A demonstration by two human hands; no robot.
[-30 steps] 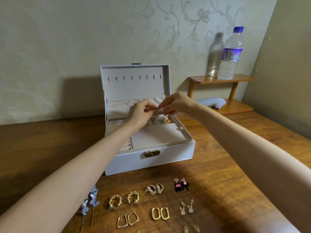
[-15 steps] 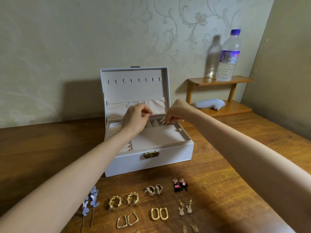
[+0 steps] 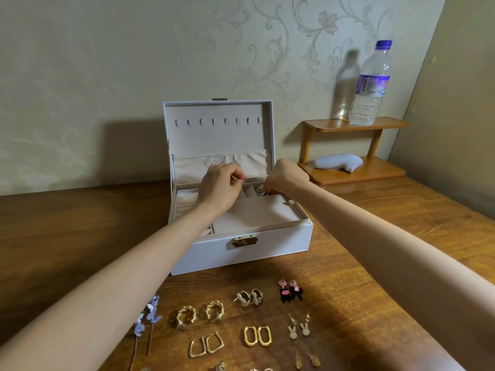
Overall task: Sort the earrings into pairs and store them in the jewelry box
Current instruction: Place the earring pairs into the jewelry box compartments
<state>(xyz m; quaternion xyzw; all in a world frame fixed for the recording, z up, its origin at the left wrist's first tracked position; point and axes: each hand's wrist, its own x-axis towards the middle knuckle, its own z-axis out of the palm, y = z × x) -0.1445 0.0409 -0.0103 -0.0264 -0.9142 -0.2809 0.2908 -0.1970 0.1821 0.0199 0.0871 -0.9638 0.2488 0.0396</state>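
The white jewelry box [image 3: 241, 250] stands open at the table's middle, lid upright. My right hand [image 3: 288, 178] reaches into its back right compartment, fingertips pinched on a small dark earring [image 3: 261, 194]. My left hand [image 3: 221, 190] hovers over the box's back left part, fingers curled together; I see nothing in them. Paired earrings lie in front of the box: a pink-and-black pair [image 3: 290, 290], beige chunky hoops [image 3: 250, 298], gold beaded hoops [image 3: 199, 313], blue flower drops [image 3: 148, 317], gold oval hoops [image 3: 257, 336], squarish gold hoops [image 3: 206, 346], bunny studs [image 3: 298, 328].
A water bottle [image 3: 371, 84] stands on top of a small wooden shelf [image 3: 356, 124] at the back right, with a pale grey object [image 3: 337, 162] on its lower board. More small earrings [image 3: 306, 360] lie at the bottom edge. Walls close off the back and right.
My hands, joined on the earring a second ago, have separated. The right hand has dropped with the earring into the back right compartment. The left hand has sunk slightly.
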